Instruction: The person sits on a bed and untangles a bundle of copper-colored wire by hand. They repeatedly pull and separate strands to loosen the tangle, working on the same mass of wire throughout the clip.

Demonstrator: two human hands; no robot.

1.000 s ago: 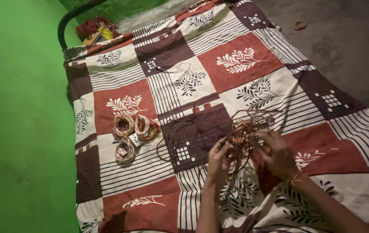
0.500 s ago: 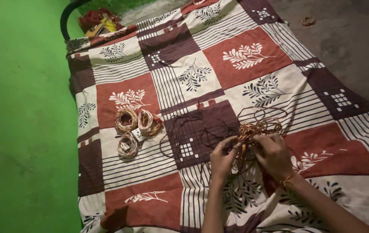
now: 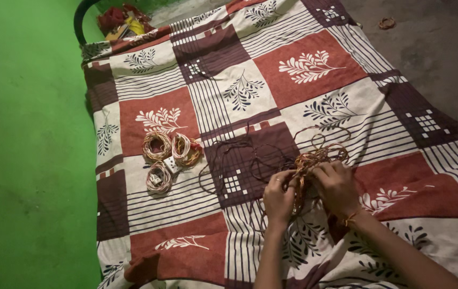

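On the bed: a patchwork sheet point(image 3: 314, 80) of red, maroon and cream squares with leaf prints is spread over the bed, and all the work is seen on it.
Left hand: the left hand point(image 3: 278, 199) is closed on the near end of a tangled bundle of copper-coloured wire point(image 3: 314, 160), the fingers pinched around the strands.
Right hand: the right hand point(image 3: 337, 187) is clenched on the same bundle from the other side, just beside the left hand; an orange thread point(image 3: 351, 217) is worn at its wrist.
Wire bundle: it is held between both hands just above the sheet, near the middle of the bed's near half, and loose loops are spread beyond the fingers towards the far side.
Dark wire: thin dark loops point(image 3: 239, 160) are laid on the maroon square, just left of the hands and running into the bundle.
Coils: three small wound coils point(image 3: 167, 158) are grouped together on the sheet, well apart from the hands on the left, with a small white piece point(image 3: 171, 166) among them.
Surroundings: a green floor point(image 3: 25, 160) is seen on the left, a grey floor point(image 3: 437, 48) on the right, and a small ring of wire point(image 3: 386, 23) is left lying on the grey floor.
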